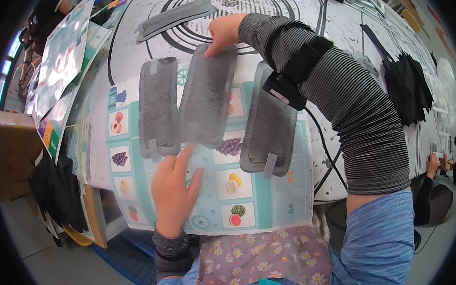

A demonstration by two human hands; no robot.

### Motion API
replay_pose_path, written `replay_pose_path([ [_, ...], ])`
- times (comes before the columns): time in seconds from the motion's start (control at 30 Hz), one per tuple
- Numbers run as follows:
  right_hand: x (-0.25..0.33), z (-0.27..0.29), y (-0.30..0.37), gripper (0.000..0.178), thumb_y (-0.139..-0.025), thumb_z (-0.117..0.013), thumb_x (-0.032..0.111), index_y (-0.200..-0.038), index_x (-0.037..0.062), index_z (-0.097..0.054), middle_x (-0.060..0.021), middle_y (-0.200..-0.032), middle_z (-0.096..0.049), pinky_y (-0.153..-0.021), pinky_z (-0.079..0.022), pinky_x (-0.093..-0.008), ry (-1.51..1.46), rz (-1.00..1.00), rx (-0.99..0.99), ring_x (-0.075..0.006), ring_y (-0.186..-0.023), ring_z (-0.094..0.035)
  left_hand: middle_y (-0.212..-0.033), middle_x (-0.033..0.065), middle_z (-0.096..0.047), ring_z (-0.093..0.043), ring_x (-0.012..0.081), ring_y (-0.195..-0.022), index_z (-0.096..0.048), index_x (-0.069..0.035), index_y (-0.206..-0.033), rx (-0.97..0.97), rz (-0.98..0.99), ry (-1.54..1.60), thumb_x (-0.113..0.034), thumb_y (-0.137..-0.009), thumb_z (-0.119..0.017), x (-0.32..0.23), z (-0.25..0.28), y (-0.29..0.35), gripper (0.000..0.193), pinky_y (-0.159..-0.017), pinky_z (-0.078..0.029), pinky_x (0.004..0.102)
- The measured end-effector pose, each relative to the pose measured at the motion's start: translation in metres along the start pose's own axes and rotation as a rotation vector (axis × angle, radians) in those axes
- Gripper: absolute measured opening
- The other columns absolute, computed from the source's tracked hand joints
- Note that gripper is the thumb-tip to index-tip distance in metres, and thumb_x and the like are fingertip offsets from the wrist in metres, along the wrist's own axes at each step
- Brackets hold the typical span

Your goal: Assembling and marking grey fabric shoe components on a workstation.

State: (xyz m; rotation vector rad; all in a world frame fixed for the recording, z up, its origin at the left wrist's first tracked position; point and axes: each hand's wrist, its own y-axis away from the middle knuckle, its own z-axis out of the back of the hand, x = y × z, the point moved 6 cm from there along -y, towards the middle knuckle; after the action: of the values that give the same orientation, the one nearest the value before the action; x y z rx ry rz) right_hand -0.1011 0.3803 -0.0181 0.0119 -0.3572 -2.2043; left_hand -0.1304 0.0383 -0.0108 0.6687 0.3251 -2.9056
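fingertips of the right hand [222,33] pin the 12 o'clock end of the middle grey pad [207,96], open, gripping nothing; left hand [174,188] spread, forefinger touching its 6 o'clock end; pad looks soft, light, floppy, best pinched at the ends; it lies on the fruit chart [246,195].

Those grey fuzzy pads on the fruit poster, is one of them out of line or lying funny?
Three grey pads lie side by side; the middle one sits higher, held by the right hand and left hand. A fourth pad lies apart, slanted, farther up the table.
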Motion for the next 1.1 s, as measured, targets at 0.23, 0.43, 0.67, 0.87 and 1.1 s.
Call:
replay_pose_path([
  [0.23, -0.066, 0.042, 0.089, 0.028, -0.089, -0.073, 0.03, -0.083, 0.0031, -0.068, -0.0032, -0.068, -0.062, -0.057, -0.045, -0.0295, -0.299, 0.065, -0.256, -0.0137, -0.062, -0.056, -0.08, 0.0061, -0.048, -0.05, 0.0207, -0.069, -0.06, -0.01, -0.134, -0.014, -0.002, -0.033, -0.014, -0.085, -0.069, -0.002, 0.005, 0.004, 0.05, -0.063, -0.04, 0.0339],
  [0.43, -0.096, -0.012, 0.158, 0.021, -0.083, -0.075, 0.02, -0.087, 0.0002, -0.07, -0.0067, -0.08, -0.068, -0.07, -0.051, -0.029, -0.439, -0.034, -0.019, -0.0156, -0.076, -0.062, -0.081, 0.0063, -0.048, -0.049, 0.0208, -0.069, -0.06, -0.011, -0.134, -0.023, -0.02, -0.036, -0.015, -0.087, -0.068, 0.0, 0.001, 0.005, 0.047, -0.063, -0.041, 0.0338],
  [0.67, -0.097, -0.033, 0.144, 0.024, -0.076, -0.074, 0.02, -0.088, 0.0001, -0.07, -0.0078, -0.075, -0.068, -0.059, -0.05, -0.034, -0.439, -0.212, -0.006, -0.0189, -0.065, -0.062, -0.081, 0.0059, -0.046, -0.047, 0.0192, -0.069, -0.059, -0.01, -0.134, -0.02, -0.041, -0.052, -0.014, -0.09, -0.065, -0.007, 0.002, 0.004, 0.045, -0.064, -0.041, 0.0328],
  [0.87, -0.095, -0.028, 0.131, 0.026, -0.068, -0.075, 0.025, -0.078, 0.0006, -0.073, -0.0143, -0.077, -0.072, -0.058, -0.053, -0.0402, -0.253, -0.209, 0.053, -0.0261, -0.064, -0.068, -0.082, 0.0054, -0.047, -0.047, 0.0179, -0.07, -0.059, -0.01, -0.134, -0.029, -0.049, -0.06, -0.016, -0.091, -0.065, -0.011, 0.0, 0.004, 0.044, -0.065, -0.041, 0.0316],
  [1.1, -0.068, -0.017, 0.156, 0.019, -0.074, -0.068, 0.022, -0.071, 0.0041, -0.062, -0.0043, -0.061, -0.059, -0.056, -0.047, -0.0311, -0.638, -0.076, -0.11, -0.0164, -0.058, -0.055, -0.082, 0.0079, -0.05, -0.052, 0.0241, -0.073, -0.061, -0.01, -0.13, -0.013, 0.028, -0.039, -0.02, -0.089, -0.065, -0.008, 0.001, 0.01, 0.043, -0.068, -0.044, 0.0367],
])
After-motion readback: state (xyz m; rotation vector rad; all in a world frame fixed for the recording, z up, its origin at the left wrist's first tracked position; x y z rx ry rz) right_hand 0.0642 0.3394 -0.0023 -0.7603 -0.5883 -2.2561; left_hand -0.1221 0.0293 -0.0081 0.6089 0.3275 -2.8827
